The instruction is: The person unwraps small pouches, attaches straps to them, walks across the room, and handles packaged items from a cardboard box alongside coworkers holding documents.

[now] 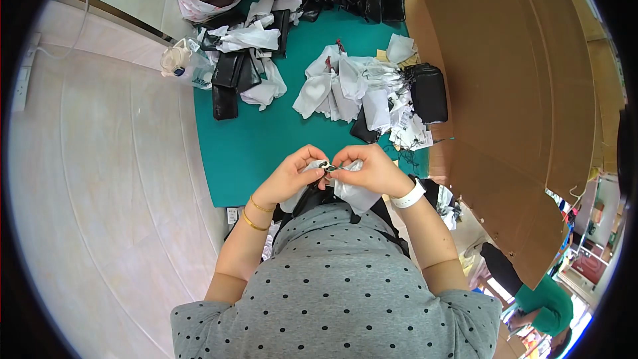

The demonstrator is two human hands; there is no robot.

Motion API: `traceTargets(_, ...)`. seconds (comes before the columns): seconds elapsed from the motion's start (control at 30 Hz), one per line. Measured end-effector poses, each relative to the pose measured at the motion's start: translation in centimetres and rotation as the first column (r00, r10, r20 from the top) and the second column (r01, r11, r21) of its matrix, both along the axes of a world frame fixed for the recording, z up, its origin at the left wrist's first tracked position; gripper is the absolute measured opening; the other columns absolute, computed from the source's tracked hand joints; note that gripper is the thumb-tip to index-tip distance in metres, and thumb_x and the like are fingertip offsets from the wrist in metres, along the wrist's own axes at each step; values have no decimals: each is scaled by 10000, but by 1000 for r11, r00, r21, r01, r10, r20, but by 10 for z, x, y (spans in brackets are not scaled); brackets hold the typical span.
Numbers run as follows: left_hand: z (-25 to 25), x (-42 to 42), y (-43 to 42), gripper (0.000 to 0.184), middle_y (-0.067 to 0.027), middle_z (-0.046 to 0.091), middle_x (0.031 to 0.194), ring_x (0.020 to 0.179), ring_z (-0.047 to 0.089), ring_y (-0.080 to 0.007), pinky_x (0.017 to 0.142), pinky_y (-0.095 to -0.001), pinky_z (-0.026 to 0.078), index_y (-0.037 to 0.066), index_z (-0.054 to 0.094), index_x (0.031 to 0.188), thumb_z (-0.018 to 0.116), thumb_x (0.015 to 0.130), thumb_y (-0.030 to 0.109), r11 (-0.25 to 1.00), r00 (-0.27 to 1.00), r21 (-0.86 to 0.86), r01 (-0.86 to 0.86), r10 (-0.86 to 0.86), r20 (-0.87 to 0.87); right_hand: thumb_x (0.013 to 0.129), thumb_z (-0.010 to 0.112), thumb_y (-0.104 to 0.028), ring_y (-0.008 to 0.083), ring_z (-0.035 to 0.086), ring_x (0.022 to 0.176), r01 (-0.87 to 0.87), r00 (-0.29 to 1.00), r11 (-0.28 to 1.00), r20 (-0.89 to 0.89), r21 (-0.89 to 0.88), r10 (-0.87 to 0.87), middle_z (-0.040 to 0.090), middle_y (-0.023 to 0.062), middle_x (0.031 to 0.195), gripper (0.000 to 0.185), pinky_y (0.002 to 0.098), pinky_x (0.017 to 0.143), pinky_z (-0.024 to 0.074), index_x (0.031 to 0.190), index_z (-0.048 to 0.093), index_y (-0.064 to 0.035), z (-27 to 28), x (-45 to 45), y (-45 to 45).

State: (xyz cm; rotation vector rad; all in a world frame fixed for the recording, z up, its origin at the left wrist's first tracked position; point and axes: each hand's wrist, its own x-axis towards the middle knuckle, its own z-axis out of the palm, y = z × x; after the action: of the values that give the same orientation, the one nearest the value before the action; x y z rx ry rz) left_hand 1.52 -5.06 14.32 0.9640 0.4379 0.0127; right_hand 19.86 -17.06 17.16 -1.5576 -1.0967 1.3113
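My left hand [297,171] and my right hand [367,167] meet in front of my body, at the near edge of the green table [266,139]. Between their fingertips they pinch a small dark piece with a shiny end [327,167]; its exact kind is too small to tell. Crumpled white paper [357,197] hangs below the right fingers, and more of it shows beneath the left ones. Black material [319,198] lies under both hands, partly hidden by them.
White paper-wrapped items [345,86] are heaped mid-table, beside a black pouch [427,93]. Black wallets [232,76] and white wraps lie left, by a clear bottle [189,63]. A large cardboard box [505,80] borders the right. Another person in green [548,302] is at lower right.
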Motion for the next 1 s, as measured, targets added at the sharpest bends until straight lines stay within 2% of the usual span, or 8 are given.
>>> traceTargets(0.17, 5, 1, 2, 190, -63, 602, 948, 792, 584, -113, 736, -250, 485, -2, 505, 1084, 541, 917, 81, 999, 1000, 25, 29, -29, -7, 787, 725, -102, 36, 543, 725, -19, 971, 998, -238, -64, 3, 640, -20, 768, 141, 204, 660, 434, 892, 672, -25, -6, 1, -2)
traceTargets(0.27, 0, -2, 1, 220, -63, 599, 957, 794, 588, -115, 743, -250, 482, -9, 510, 1101, 547, 923, 115, 998, 997, 5, 56, -56, 47, 792, 719, -92, 32, 539, 732, -41, 966, 997, -259, -64, 23, 640, -26, 776, 136, 200, 666, 429, 902, 671, -28, -8, 5, -2)
traceTargets(0.6, 0, 4, -11, 205, -39, 584, 909, 743, 569, -102, 707, -241, 463, 28, 518, 1057, 535, 941, 196, 992, 993, -97, -76, 84, 82, 791, 719, -81, 35, 552, 731, -23, 969, 999, -247, -26, 16, 657, -7, 787, 146, 207, 661, 444, 919, 679, -23, 12, 9, 0)
traceTargets(0.7, -4, 2, -12, 201, -34, 582, 912, 754, 558, -95, 716, -239, 457, 32, 524, 1055, 530, 946, 201, 992, 995, -103, -77, 84, 61, 783, 729, -87, 43, 571, 741, 1, 979, 1000, -203, -16, -4, 672, -1, 813, 157, 210, 665, 454, 921, 690, -23, 6, 6, -2)
traceTargets(0.77, -5, 1, -12, 199, -30, 580, 910, 761, 553, -92, 721, -239, 454, 34, 528, 1053, 527, 949, 203, 991, 995, -103, -85, 90, 44, 774, 739, -91, 54, 585, 738, -9, 999, 1000, -38, -23, 8, 680, 10, 823, 170, 221, 653, 463, 917, 692, -12, 4, 5, -2)
traceTargets(0.8, -6, 0, -12, 204, -27, 576, 906, 765, 549, -91, 725, -239, 453, 30, 530, 1052, 525, 951, 207, 993, 996, -91, -77, 81, 38, 774, 739, -91, 54, 585, 738, -13, 999, 1000, -39, -20, 12, 680, 10, 823, 170, 221, 653, 463, 917, 692, -12, 2, 3, -3)
traceTargets(0.87, -7, -4, -9, 210, -24, 573, 902, 769, 546, -90, 728, -240, 451, 27, 531, 1052, 523, 953, 211, 994, 996, -70, -83, 85, 27, 766, 728, -132, 108, 640, 737, 17, 1000, 1000, -4, -20, -17, 704, 64, 842, 184, 252, 665, 495, 910, 700, -21, -1, -1, -3)
traceTargets(1.0, -8, -8, -5, 234, -12, 570, 914, 774, 543, -84, 747, -237, 455, 16, 530, 1088, 527, 956, 209, 992, 998, -122, -32, 38, 50, 772, 727, -128, 101, 638, 756, 88, 992, 996, -90, -15, -89, 702, 66, 839, 201, 247, 683, 495, 931, 692, -10, -7, -13, -4)
